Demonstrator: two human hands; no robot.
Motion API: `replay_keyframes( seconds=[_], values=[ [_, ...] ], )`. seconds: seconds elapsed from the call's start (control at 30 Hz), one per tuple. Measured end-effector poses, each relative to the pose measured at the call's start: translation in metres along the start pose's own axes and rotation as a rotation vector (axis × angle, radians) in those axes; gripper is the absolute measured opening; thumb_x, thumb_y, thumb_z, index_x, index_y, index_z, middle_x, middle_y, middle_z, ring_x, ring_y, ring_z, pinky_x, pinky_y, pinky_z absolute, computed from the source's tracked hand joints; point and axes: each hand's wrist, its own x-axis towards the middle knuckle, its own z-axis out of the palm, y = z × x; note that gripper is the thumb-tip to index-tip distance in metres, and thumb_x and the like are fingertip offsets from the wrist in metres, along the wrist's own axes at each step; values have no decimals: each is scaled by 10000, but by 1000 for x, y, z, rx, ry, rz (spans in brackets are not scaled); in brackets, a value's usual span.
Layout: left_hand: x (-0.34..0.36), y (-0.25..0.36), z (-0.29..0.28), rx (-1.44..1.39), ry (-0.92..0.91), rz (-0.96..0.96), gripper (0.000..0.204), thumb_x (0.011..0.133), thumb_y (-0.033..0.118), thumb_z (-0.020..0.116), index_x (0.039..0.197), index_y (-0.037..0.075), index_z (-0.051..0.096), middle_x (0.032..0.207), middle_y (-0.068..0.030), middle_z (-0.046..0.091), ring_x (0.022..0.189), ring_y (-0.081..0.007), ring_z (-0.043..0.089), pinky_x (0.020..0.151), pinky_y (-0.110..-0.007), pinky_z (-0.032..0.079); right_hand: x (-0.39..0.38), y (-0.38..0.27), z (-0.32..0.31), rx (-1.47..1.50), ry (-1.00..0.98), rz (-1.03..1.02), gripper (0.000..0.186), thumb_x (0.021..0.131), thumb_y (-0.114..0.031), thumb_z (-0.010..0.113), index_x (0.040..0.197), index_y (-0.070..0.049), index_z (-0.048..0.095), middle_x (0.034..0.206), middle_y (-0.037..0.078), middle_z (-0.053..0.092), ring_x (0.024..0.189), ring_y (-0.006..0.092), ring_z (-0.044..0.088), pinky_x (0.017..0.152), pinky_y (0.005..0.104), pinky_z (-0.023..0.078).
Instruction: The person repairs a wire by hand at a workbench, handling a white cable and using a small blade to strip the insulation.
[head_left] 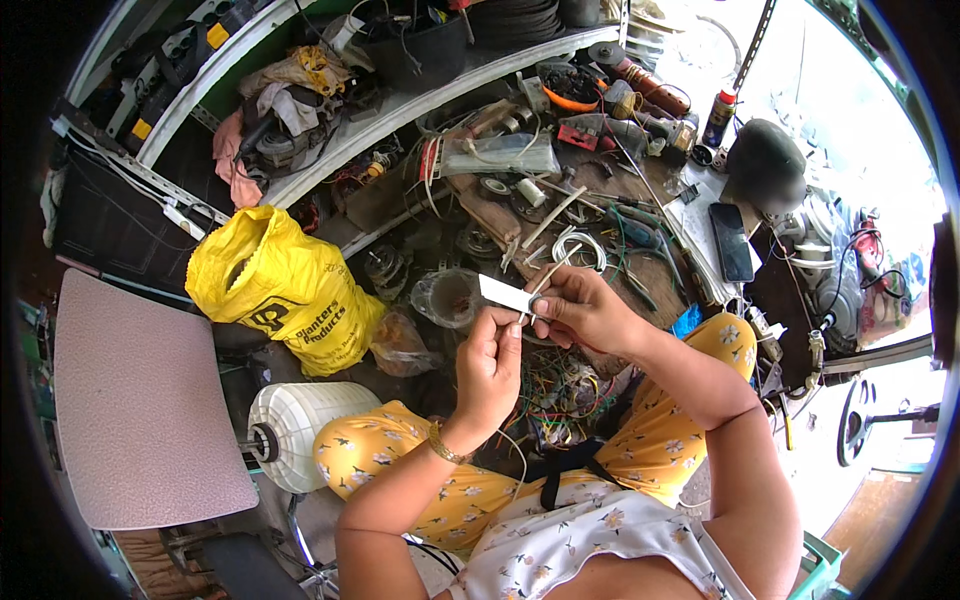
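My left hand [490,365] and my right hand [580,308] meet in front of me, above my lap. Together they pinch a small white strip [505,293], flat and rectangular, that sticks out to the left above the left thumb. The right fingers hold its right end; the left fingertips touch it from below. A thin white wire [515,455] hangs down past the left wrist, which wears a gold bangle. Below the hands lies a tangle of coloured wires [555,390] between my knees.
A cluttered wooden workbench [600,190] ahead holds tools, pliers, coiled white wire [580,245] and a spray can [719,115]. A black phone [731,241] and a dark helmet [765,165] sit right. A yellow bag [285,290], white ribbed fan housing [300,425] and pink board [135,400] are left.
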Motion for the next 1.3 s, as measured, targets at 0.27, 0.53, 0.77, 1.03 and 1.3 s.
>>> replay_keyframes(
  seconds=[0.27,0.53,0.77,1.03,1.3],
  values=[
    [-8,14,0,-19,-30,-92,43,946,52,464,937,31,500,722,55,438,602,-5,313,513,-178,276,-3,-9,-11,-21,80,25,139,921,-138,556,969,-7,559,675,31,576,493,70,481,436,206,366],
    [-19,0,-8,-250,52,-330,88,966,89,440,936,36,503,646,80,354,555,-3,291,474,-173,247,-20,-59,-42,-106,469,-178,243,925,-165,534,1125,-32,499,709,24,572,505,58,471,442,199,373],
    [-14,13,2,-284,1,-294,73,971,96,438,952,46,487,675,68,376,569,-3,309,485,-167,264,-12,-11,-1,-17,62,11,206,933,-98,516,1109,-9,457,693,49,566,511,78,486,444,207,381],
    [-12,8,8,-276,-28,-200,101,983,139,413,959,66,478,732,48,463,537,6,305,452,-157,249,-6,2,4,-60,-10,-10,163,935,-105,521,1059,-5,487,676,38,560,491,74,472,441,207,374],
    [-11,6,5,-107,-27,-74,73,969,96,434,967,51,492,800,43,490,605,-1,324,517,-163,288,-6,-1,-1,-6,1,12,144,932,-129,536,1006,-7,517,656,32,563,479,73,459,434,207,354]
  ],
)
